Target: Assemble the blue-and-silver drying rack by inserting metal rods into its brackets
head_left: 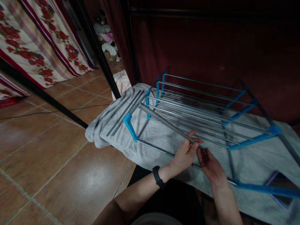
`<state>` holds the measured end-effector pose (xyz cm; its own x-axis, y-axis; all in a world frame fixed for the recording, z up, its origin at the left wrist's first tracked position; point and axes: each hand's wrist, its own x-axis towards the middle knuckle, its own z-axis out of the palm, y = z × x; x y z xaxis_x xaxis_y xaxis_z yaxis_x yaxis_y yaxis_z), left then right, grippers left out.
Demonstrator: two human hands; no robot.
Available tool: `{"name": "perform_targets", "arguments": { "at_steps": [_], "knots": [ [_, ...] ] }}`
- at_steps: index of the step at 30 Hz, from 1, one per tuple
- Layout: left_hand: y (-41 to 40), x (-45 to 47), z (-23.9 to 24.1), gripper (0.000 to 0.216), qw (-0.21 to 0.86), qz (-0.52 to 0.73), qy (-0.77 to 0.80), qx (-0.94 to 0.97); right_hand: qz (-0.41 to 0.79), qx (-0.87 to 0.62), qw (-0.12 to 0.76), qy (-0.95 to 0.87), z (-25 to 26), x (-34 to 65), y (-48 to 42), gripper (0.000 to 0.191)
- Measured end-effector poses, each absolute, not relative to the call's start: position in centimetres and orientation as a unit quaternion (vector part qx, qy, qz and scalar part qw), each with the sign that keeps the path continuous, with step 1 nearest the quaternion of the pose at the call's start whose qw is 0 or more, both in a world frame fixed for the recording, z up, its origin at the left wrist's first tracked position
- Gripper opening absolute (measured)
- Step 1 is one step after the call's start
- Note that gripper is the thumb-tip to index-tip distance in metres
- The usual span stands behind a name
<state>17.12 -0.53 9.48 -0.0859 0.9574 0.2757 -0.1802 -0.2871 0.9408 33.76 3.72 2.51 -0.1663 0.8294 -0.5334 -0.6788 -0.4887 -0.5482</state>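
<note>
A grey metal tube (164, 121) slants across the front of a partly assembled rack (192, 106) with blue plastic joints and thin metal bars. My left hand (185, 153), with a dark band on its wrist, is closed around the tube near its lower right end. Right beside it, my right hand (209, 162) pinches the tip of the same tube, its fingertips partly in shadow. Below both hands runs the rack's front bar (156, 148), joined to a blue corner piece (130, 126) at the left.
The rack stands on a grey blanket (126, 150), with several loose rods (126, 112) at its left. A phone (281, 189) lies at the right under a blue bar. Black posts (100, 53) rise at the left; a dark red panel (199, 47) stands behind. A cable (70, 109) crosses the tiled floor.
</note>
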Motion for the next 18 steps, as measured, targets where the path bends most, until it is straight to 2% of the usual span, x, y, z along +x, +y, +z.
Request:
{"name": "perform_targets", "arguments": {
  "at_steps": [2,5,10,18],
  "knots": [
    [-0.2,16.5,10.6,0.048,0.415,0.609,0.412,0.536,0.795,-0.388,0.451,-0.12,3.0,33.2,3.1,0.008],
    [0.8,14.4,13.1,0.051,0.317,0.599,0.445,0.585,0.814,-0.378,0.411,-0.163,3.2,33.0,2.2,0.011],
    [2.7,11.9,16.6,0.047,0.171,0.553,0.432,0.691,0.774,-0.406,0.454,-0.174,3.0,33.9,1.8,0.011],
    [3.0,12.8,13.8,0.031,0.094,0.46,0.442,0.764,0.729,-0.434,0.495,-0.191,3.6,34.6,1.7,0.016]
  ]
}}
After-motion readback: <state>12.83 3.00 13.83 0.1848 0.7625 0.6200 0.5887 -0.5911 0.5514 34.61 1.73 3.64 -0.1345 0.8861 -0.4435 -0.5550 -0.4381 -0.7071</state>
